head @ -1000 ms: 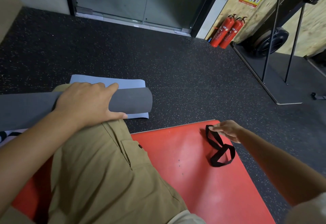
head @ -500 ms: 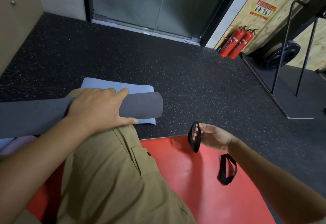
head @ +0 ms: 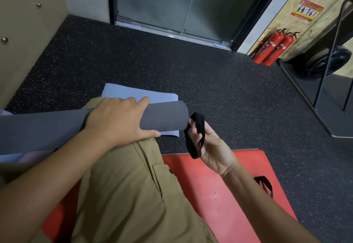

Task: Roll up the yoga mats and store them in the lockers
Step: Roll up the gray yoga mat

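**Mat rolled, strap at its end**

Mat (head: 57,128), grey and rolled, lies across the knee under the left hand (head: 116,122), which grips it near its right end. It looks soft, light, springy; hold mid-roll. Right hand (head: 212,147) pinches a limp black strap loop (head: 194,133) just beside that end. The wall sticker's writing is unreadable.

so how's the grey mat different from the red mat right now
The grey mat is rolled into a tube; the red mat lies flat and unrolled on the floor. The left hand grips the grey mat and holds it across the person's knee; no hand touches the red mat. The right hand holds a black strap loop at the grey mat's open end, while the second strap lies on the red mat. Both are plain, single-coloured mats.
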`<state>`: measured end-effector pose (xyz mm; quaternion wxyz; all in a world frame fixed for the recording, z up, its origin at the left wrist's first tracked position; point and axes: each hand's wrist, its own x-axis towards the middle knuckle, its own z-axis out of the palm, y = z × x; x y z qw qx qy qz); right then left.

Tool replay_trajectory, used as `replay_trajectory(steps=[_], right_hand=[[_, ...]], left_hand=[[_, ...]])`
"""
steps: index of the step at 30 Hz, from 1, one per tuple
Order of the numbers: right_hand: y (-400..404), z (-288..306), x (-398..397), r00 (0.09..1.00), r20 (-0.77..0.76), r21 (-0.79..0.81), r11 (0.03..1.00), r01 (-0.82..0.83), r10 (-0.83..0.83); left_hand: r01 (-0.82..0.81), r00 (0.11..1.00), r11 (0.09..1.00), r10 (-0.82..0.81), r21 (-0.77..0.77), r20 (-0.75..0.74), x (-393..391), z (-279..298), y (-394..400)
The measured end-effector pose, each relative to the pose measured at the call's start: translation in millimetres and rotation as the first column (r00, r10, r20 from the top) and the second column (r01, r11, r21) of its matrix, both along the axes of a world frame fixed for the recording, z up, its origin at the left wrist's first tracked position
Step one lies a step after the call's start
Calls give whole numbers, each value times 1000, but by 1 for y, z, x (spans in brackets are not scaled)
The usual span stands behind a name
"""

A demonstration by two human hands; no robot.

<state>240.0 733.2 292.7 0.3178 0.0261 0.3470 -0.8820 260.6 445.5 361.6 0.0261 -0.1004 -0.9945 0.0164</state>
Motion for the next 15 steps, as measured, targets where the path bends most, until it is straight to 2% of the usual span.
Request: replay_trajectory(steps=[7,10,15], right_hand=[[-20,0,-1,981,105,2,986,165,-164],[-26,1,-4,978,41,80,976,202,-206],[-27,6,-7,988,-122,111,987,113,-100]], left_hand=[[15,999,1000,-15,-6,-38,-1,-3,-2],[20,999,1000,-21,-11,-50,-2,-3,-1],[23,999,1000,-24,-17,-47,-2,-3,1]])
